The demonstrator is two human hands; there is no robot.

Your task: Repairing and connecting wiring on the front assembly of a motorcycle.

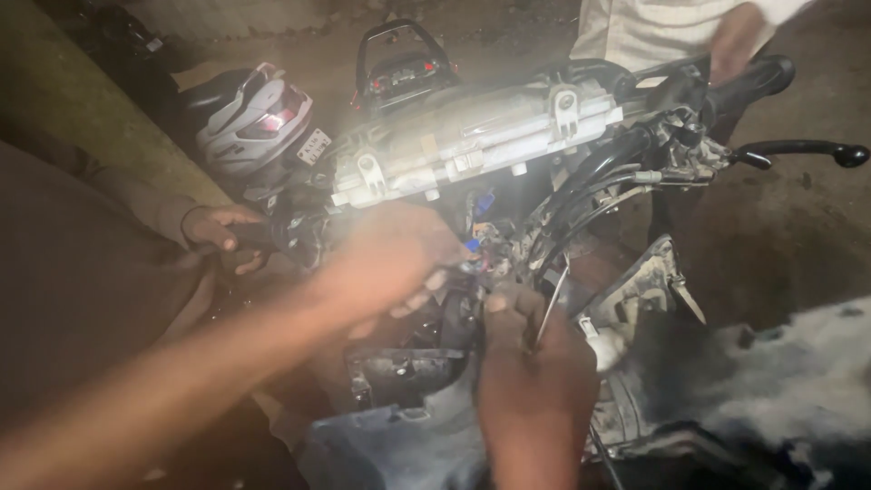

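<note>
From the head camera, a scooter stood with its front cover off, the pale back of the instrument panel [472, 136] bare under a bright light. Below it hung a tangle of wires [485, 254] with blue connectors and black cables [590, 195] running toward the handlebar. The left hand [386, 259] reached in from the lower left, its fingers pinched together at the wires just under the panel; blur hid exactly what they gripped. The right hand [531, 363] rose from below, fingers closed around a thin metal tool [549, 308] whose tip pointed up into the same bundle. The wires sat between the two hands, just beneath the panel.

A second person's hand [222, 231] gripped the left handlebar end, and a third person's hand [735, 36] rested on the right grip [758, 77] above the brake lever [798, 150]. Another scooter's tail light [263, 113] showed behind.

Judging by the exposed panel and loose wiring, the stripping-down looked done, while the wiring work seemed mid-way, with the cover left to refit.
</note>
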